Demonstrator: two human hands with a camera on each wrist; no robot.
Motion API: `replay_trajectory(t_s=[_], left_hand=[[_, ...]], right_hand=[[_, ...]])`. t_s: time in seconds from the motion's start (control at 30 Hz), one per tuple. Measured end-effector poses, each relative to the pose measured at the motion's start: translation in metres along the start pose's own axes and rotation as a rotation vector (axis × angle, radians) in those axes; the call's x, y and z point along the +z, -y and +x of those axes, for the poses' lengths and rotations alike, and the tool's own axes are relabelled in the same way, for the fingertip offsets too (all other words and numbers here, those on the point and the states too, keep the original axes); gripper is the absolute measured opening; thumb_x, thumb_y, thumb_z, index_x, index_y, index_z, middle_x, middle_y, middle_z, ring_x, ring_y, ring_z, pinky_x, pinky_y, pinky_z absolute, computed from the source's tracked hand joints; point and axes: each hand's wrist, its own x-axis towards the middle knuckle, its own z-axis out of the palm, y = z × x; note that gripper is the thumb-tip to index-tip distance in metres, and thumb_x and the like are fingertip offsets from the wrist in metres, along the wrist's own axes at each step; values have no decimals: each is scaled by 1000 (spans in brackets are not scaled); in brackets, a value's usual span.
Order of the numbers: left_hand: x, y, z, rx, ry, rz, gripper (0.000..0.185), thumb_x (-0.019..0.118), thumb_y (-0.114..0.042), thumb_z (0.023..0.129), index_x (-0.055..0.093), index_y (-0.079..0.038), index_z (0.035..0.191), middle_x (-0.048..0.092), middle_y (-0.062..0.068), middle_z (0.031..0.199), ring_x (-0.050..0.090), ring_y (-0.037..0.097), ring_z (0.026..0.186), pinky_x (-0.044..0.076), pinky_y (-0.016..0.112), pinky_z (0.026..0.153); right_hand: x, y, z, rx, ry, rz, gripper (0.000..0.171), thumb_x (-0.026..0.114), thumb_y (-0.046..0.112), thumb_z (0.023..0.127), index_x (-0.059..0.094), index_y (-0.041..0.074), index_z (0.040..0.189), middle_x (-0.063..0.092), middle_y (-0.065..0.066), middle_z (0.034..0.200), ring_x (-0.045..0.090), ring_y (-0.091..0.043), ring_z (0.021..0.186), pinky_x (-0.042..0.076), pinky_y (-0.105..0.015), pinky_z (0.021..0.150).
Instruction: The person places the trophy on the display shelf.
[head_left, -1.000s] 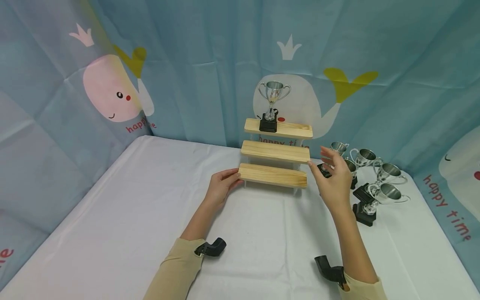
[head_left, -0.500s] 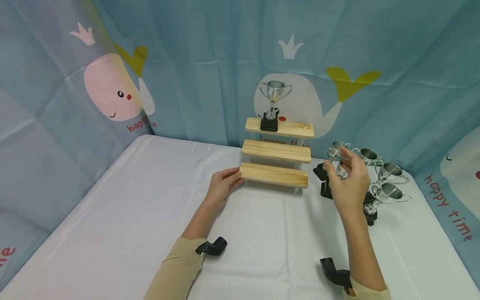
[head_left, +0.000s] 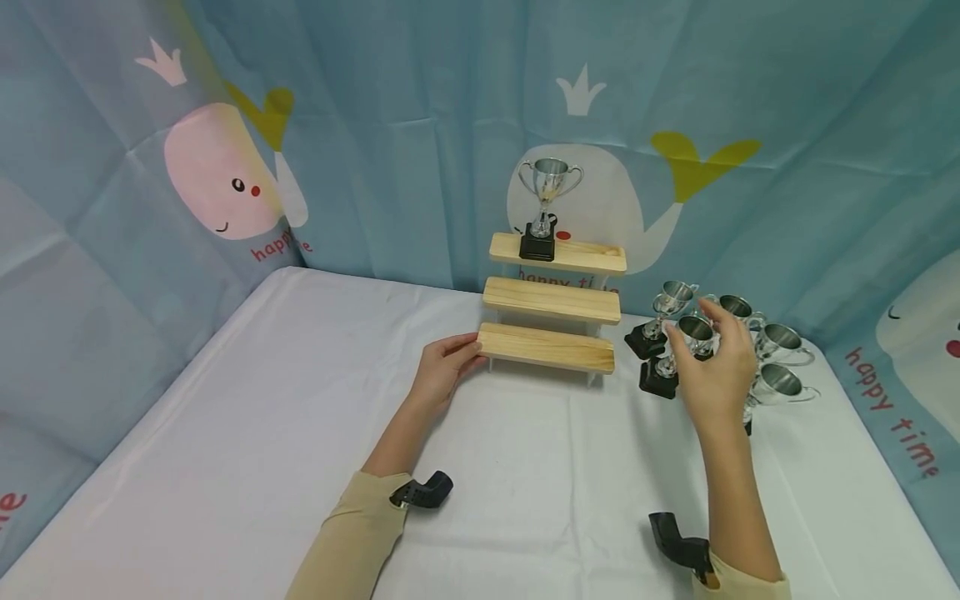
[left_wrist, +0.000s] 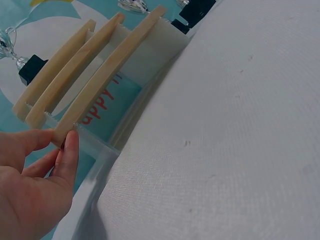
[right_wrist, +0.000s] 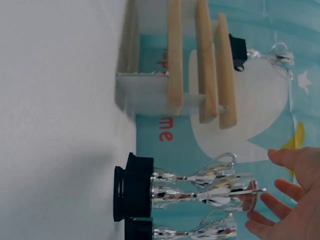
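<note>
A three-step wooden display stand point(head_left: 546, 348) with see-through side panels stands at the back of the table. My left hand point(head_left: 441, 371) pinches the left end of its lowest board between thumb and fingers, as the left wrist view point(left_wrist: 40, 185) confirms. One silver trophy cup point(head_left: 550, 177) on a black base stands upright on the top board, left of its middle. To the right of the stand, my right hand point(head_left: 716, 379) hovers with parted, slightly bent fingers over a nearer trophy point(head_left: 658, 382). In the right wrist view, its fingertips point(right_wrist: 255, 220) are close to that trophy's cup rim, holding nothing.
Several more silver trophies are grouped on the right of the table, including one at the back left of the group point(head_left: 670, 298) and one at its front right point(head_left: 780, 383). A blue curtain point(head_left: 390, 167) with whale prints hangs behind the white-covered table point(head_left: 247, 433).
My right hand has moved right, away from the stand's right side to the trophies, bringing two of them into fuller view. The left hand keeps its hold on the lowest board.
</note>
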Motion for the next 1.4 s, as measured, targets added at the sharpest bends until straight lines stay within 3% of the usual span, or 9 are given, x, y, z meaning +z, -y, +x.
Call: replay_trajectory(t_s=[0.23, 0.37, 0.5, 0.8, 0.87, 1.0, 1.13, 1.27, 1.4], left_hand=[[-1, 1, 1, -2, -1, 8, 36, 61, 3, 105, 58, 16, 139, 59, 31, 138, 70, 22, 110, 63, 23, 96], [-1, 2, 2, -4, 3, 3, 36, 61, 3, 105, 57, 16, 139, 58, 31, 139, 68, 24, 113, 63, 23, 96], [-1, 3, 3, 2, 8, -1, 36, 60, 4, 105, 57, 17, 139, 58, 31, 139, 68, 24, 113, 63, 23, 96], [-1, 3, 2, 3, 10, -6, 36, 59, 4, 105, 57, 17, 138, 58, 32, 140, 68, 23, 113, 63, 22, 95], [-1, 3, 2, 4, 10, -7, 35, 59, 4, 106, 57, 17, 138, 58, 32, 139, 68, 23, 113, 63, 22, 95], [-1, 3, 2, 3, 10, -9, 35, 59, 4, 106, 57, 17, 138, 58, 32, 139, 68, 23, 113, 63, 22, 96], [-1, 3, 2, -3, 5, -6, 35, 60, 3, 106, 58, 16, 139, 58, 31, 139, 68, 23, 113, 63, 23, 96], [-1, 3, 2, -9, -3, -3, 35, 61, 2, 106, 59, 15, 139, 59, 30, 138, 69, 22, 112, 63, 23, 96], [-1, 2, 2, -12, -3, -7, 35, 60, 3, 105, 59, 15, 138, 59, 29, 138, 68, 22, 112, 63, 23, 95]], right_hand=[[4, -12, 0, 88, 25, -26, 53, 76, 7, 98, 56, -6, 146, 55, -31, 138, 52, -47, 126, 54, -60, 107], [8, -16, -2, 114, 6, -73, 54, 74, 10, 99, 55, -5, 147, 53, -31, 135, 56, -44, 120, 57, -32, 96], [11, -17, -4, 115, -32, -100, 53, 74, 9, 99, 55, -7, 146, 55, -32, 130, 60, -43, 106, 42, -12, 79], [19, -22, -6, 96, -77, -82, 57, 77, 5, 97, 52, -13, 145, 60, -36, 115, 58, -44, 89, 45, -51, 87], [20, -24, -6, 84, -87, -77, 57, 77, 5, 96, 53, -14, 143, 61, -36, 113, 58, -43, 87, 45, -46, 82], [20, -25, -6, 98, -90, -80, 56, 78, 8, 96, 54, -13, 142, 66, -36, 119, 63, -41, 83, 40, -16, 69], [19, -23, -6, 135, -81, -70, 57, 78, 12, 97, 53, -12, 142, 67, -37, 124, 65, -20, 74, 32, 6, 57], [16, -20, -5, 169, -51, -51, 57, 77, 12, 98, 51, -11, 143, 66, -37, 128, 49, 7, 71, 34, 6, 56], [13, -19, -4, 170, 6, -58, 57, 77, 10, 98, 51, -10, 144, 63, -36, 134, 42, 15, 69, 33, 4, 55]])
